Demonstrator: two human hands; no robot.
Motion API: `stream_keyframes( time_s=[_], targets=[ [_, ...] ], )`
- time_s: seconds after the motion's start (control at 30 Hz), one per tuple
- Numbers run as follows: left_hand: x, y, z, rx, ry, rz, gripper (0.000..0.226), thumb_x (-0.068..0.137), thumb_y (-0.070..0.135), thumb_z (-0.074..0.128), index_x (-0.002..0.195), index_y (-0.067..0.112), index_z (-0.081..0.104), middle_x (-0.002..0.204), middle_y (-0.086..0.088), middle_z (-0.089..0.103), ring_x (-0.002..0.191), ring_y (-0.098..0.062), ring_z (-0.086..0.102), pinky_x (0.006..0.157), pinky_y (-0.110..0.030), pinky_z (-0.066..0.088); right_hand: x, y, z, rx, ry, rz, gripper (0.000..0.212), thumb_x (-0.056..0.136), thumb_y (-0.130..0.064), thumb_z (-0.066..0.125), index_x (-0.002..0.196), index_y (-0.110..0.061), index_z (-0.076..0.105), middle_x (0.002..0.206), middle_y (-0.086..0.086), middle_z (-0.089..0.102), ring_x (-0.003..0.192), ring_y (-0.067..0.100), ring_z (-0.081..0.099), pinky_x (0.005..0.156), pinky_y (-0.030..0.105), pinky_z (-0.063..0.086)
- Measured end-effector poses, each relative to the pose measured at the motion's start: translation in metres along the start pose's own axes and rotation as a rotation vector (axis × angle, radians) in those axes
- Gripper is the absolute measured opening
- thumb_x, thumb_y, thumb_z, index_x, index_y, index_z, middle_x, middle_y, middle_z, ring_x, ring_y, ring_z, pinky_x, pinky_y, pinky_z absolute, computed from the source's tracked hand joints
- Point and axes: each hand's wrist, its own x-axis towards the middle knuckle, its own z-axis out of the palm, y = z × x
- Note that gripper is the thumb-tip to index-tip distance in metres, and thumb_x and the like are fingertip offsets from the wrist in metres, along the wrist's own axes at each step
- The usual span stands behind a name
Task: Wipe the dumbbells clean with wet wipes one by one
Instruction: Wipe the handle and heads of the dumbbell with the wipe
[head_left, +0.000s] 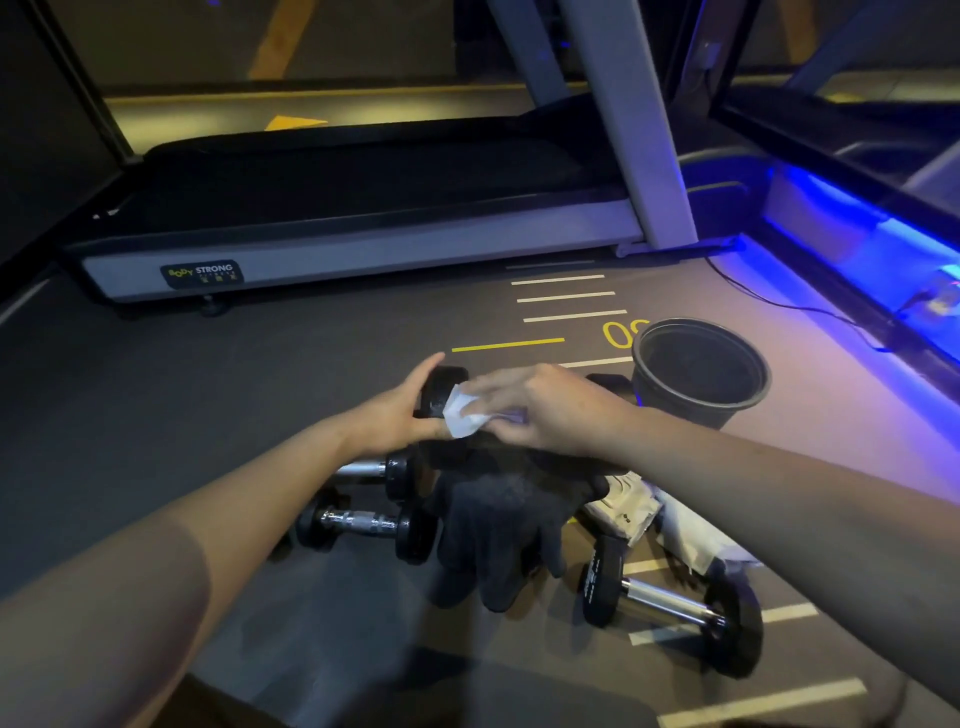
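Left hand grip clasps the raised black round-headed dumbbell above the floor, right hand pinching a white wet wipe against its head: wiping underway; next, likely rotate for uncleaned faces.

Dim room — blue glow from the right, wide-angle bending at edges, hands slightly blurred.

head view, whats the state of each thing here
held dumbbell: lifted, gripped by left hand
wet wipe: crumpled, pressed on the held dumbbell by right hand
bucket: upright, open top
floor dumbbells: lying on their sides
black gloves: not worn, draped below the hands
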Motion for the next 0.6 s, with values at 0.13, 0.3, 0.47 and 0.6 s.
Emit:
stream_keyframes(
  time_s=[0.13,0.3,0.47,0.6],
  targets=[
    [0.002,0.002,-0.005,-0.056,-0.022,0.01,0.104,0.08,0.049,0.077,0.158,0.038,0.009,0.143,0.008,0.041,0.134,-0.013,0.044,0.11,-0.024,0.032,-0.03,0.016,-0.014,-0.12,-0.035,0.025,0.033,0.087,-0.024,0.054,0.115,-0.03,0.071,0.141,-0.002,0.058,0.118,0.02,0.063,0.087,0.044,0.056],
    [0.006,0.005,-0.006,-0.095,-0.039,0.016,0.095,0.084,0.036,0.079,0.156,0.032,0.018,0.15,-0.001,0.043,0.128,-0.014,0.051,0.099,-0.022,0.043,-0.061,0.04,-0.041,-0.205,0.077,0.11,0.04,0.087,-0.033,0.045,0.115,-0.026,0.073,0.132,-0.003,0.064,0.111,0.021,0.066,0.084,0.039,0.058],
    [0.004,0.006,-0.008,-0.083,-0.01,0.055,0.133,0.045,0.082,0.078,0.154,0.03,0.024,0.143,0.005,0.043,0.125,-0.011,0.05,0.09,-0.008,0.043,-0.084,0.067,-0.052,-0.294,0.263,0.186,0.027,0.084,-0.017,0.064,0.108,-0.018,0.076,0.114,0.002,0.072,0.098,0.024,0.07,0.079,0.037,0.059],
    [0.004,0.005,-0.005,-0.056,-0.01,0.036,0.095,0.08,0.039,0.079,0.155,0.028,0.023,0.148,-0.001,0.041,0.124,-0.013,0.048,0.074,0.0,0.044,-0.091,0.079,-0.046,-0.285,0.232,0.366,0.007,0.088,-0.017,0.062,0.087,-0.014,0.068,0.082,0.001,0.066,0.08,0.033,0.063,0.066,0.038,0.05]
  ],
)
